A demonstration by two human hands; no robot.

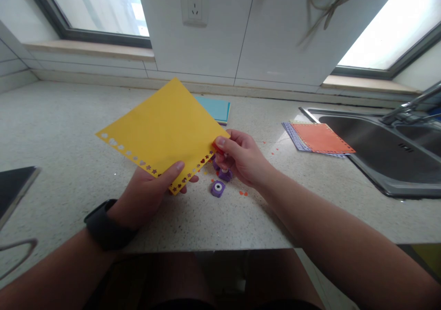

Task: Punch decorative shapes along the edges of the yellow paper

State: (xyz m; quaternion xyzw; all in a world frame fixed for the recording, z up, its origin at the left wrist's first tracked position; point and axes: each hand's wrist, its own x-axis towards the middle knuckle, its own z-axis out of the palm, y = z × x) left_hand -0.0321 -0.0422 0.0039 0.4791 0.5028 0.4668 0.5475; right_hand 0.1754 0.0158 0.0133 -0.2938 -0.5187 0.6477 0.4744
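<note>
A sheet of yellow paper [161, 126] is tilted above the counter, with small punched shapes such as hearts and flowers along its two near edges. My left hand [155, 183] grips its near corner, thumb on top and fingers beneath. At the paper's right corner, my right hand [243, 156] is closed round a small red craft punch [218, 147], which is set on the edge and partly hidden by the fingers. Purple craft punches lie below on the counter; the nearest purple punch [218, 188] shows a flower-like mark on a white disc.
Behind the yellow sheet lies a stack of blue paper [217, 109]. Punched orange paper [320, 138] rests on other sheets by the sink [365, 163] at the right. Orange paper bits [243, 193] are scattered on the counter [79, 103]. A dark flat object [15, 188] sits at the left edge.
</note>
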